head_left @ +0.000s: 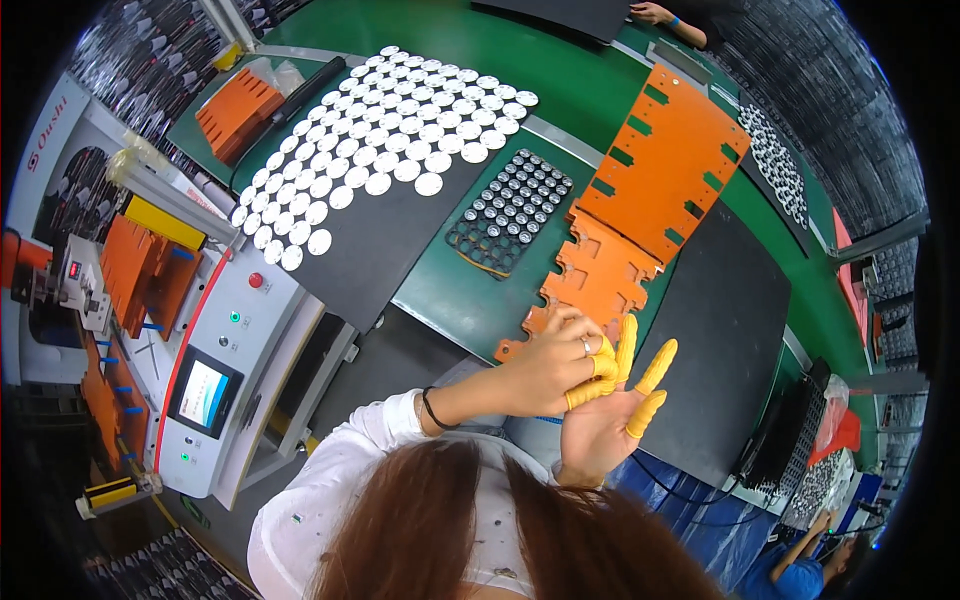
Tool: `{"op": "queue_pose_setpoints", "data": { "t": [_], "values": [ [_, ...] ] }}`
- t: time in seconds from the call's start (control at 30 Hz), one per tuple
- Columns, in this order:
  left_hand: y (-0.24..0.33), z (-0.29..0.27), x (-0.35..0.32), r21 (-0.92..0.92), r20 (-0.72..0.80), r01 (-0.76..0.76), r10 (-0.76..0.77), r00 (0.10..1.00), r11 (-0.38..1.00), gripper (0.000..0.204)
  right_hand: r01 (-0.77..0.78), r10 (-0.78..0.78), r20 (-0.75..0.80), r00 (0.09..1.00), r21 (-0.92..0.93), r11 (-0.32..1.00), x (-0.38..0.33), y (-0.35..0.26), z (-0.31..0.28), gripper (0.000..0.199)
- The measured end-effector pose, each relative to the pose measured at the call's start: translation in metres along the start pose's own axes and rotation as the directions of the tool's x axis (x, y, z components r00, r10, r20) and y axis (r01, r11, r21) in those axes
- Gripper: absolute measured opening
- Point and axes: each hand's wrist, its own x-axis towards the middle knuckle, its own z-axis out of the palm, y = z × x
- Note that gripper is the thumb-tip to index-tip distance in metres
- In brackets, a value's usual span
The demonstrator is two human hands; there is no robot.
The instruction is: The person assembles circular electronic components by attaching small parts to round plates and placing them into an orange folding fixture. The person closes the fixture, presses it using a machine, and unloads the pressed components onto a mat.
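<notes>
Both hands are together just in front of me, above the near end of an orange slotted fixture (595, 270). My left hand (555, 365), with a ring and a black wrist band, is closed at the finger side of my right hand, pinching a yellow finger cot there; its fingertips partly hide the grip. My right hand (600, 430) is turned palm up with its visible fingers spread, and yellow finger cots (655, 367) cover them. Behind the hands, a hinged orange plate (672, 165) adjoins the fixture. A black honeycomb holder (490, 252) carries several round silver cells (520, 190).
Many white discs (400, 120) cover part of a black mat (370, 265) at the far left. Left of me is a machine with a screen (205, 393) and a red button (256, 280). Another black mat (725, 330) lies right. Other people's arms (690, 32) show at the far and lower right.
</notes>
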Motion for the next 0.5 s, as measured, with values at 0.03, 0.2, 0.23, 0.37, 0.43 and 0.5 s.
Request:
{"op": "queue_pose_setpoints", "data": {
  "t": [0.03, 0.2, 0.23, 0.37, 0.43, 0.5],
  "values": [
    [0.001, 0.0, -0.003, 0.008, 0.013, -0.007, 0.007, 1.0, 1.0, 0.018, 0.015, -0.015, 0.025, 1.0, -0.016, 1.0, 0.0, 0.002, -0.001, 0.065],
    [0.007, 0.0, -0.004, 0.008, -0.022, -0.025, 0.026, 0.999, 1.0, 0.02, 0.164, -0.112, 0.143, 0.983, -0.43, 0.888, -0.004, 0.009, -0.012, 0.085],
    [0.01, -0.003, -0.005, -0.015, -0.019, -0.007, 0.006, 1.0, 1.0, 0.02, 0.139, -0.08, 0.154, 0.985, -0.42, 0.897, -0.007, 0.013, -0.019, 0.085],
    [0.016, -0.001, -0.009, 0.028, -0.1, 0.004, -0.002, 0.995, 1.0, 0.02, 0.203, -0.085, 0.214, 0.973, -0.623, 0.755, -0.011, 0.021, -0.008, 0.086],
    [0.02, -0.003, -0.019, 0.046, -0.084, 0.023, -0.019, 0.996, 0.999, 0.019, 0.097, -0.026, 0.165, 0.986, -0.437, 0.894, -0.014, 0.016, 0.0, 0.075],
    [0.02, -0.004, -0.03, 0.21, -0.039, -0.087, 0.098, 0.994, 0.974, 0.019, 0.027, 0.033, 0.235, 0.971, -0.247, 0.969, -0.014, 0.017, 0.008, 0.07]
  ]
}}
